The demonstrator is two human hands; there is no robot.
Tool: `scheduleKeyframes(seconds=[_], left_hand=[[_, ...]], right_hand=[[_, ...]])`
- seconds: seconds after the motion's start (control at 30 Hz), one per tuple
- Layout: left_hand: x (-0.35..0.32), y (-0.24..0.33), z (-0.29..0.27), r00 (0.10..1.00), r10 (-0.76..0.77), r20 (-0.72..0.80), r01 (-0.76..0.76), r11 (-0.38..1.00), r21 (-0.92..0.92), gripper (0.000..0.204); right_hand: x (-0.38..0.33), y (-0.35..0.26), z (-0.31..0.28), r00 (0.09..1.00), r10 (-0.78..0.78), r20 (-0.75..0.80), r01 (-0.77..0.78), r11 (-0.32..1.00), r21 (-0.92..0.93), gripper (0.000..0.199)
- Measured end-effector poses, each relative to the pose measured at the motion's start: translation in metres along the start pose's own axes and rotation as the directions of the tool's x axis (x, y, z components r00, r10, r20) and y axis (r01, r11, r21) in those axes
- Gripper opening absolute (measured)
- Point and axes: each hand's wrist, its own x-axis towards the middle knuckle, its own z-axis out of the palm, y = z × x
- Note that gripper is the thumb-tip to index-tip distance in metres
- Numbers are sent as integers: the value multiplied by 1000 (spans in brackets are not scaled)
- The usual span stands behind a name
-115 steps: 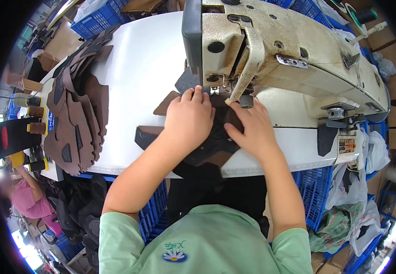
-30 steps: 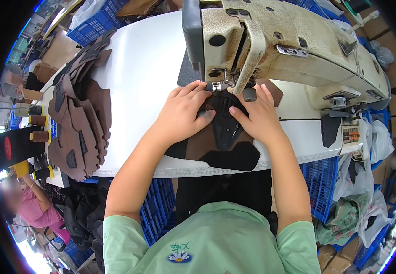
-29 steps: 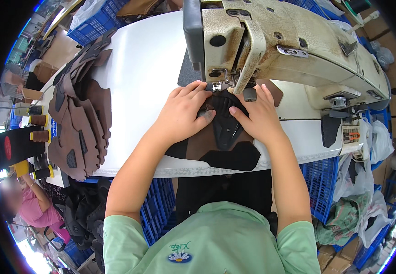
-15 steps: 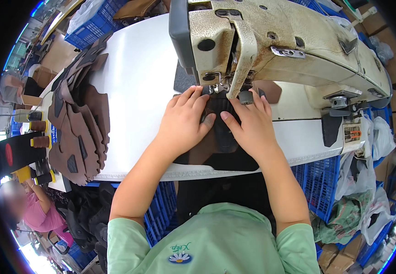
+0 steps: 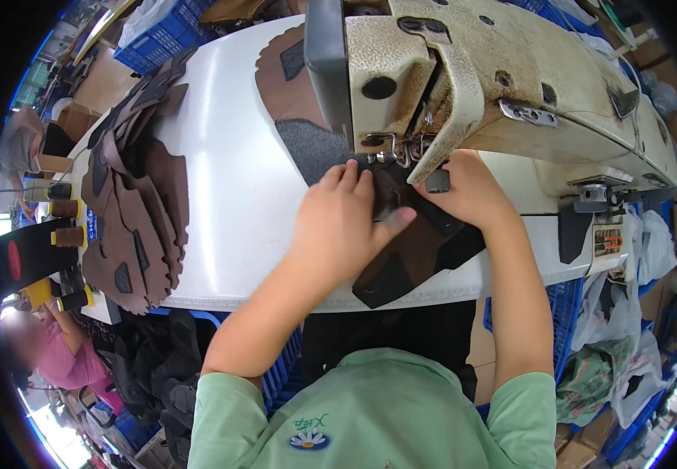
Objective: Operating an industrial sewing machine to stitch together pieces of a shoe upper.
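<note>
A brown and black flat cut piece (image 5: 405, 242) lies under the needle area of a worn cream sewing machine (image 5: 401, 70). Its far part shows dark grey felt-like material (image 5: 307, 148) and a brown end with a notched edge. My left hand (image 5: 337, 215) rests on the piece's left side, just short of the presser foot (image 5: 389, 155), fingers stretched forward and thumb out over the brown surface. My right hand (image 5: 471, 191) is at the piece's right side, close behind the machine's round dark knob (image 5: 437, 181). The machine hides most of its fingers.
Brown cut pieces (image 5: 147, 242) are heaped on the white table (image 5: 221, 180) at left, beside thread spools (image 5: 65, 237). A person in pink (image 5: 76, 352) is at lower left. Blue crates (image 5: 151, 47) stand beyond the table; plastic bags (image 5: 655, 242) hang at right.
The piece has turned, its near end swinging right and its brown notched far end now showing left of the machine head. My right hand has moved right and turned; my left stays beside the needle.
</note>
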Motion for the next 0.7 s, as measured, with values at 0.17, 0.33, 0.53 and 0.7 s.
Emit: scheduleKeyframes(seconds=[0.17,0.33,0.53,0.7], left_hand=[[15,-50,-31,971,-121,206,225,757,-613,22],[40,-80,-14,989,88,-118,-126,924,-360,12],[49,-85,8,983,179,26,-149,882,-447,18],[50,-90,11,965,259,-45,-261,927,-271,25]], right_hand=[[-24,-29,17,824,-376,-425,274,919,-282,25],[-28,-85,45,832,-442,-336,351,887,-299,36],[-14,-107,87,926,-217,-309,46,877,-478,25],[-25,-85,91,875,-321,-363,118,868,-483,29]])
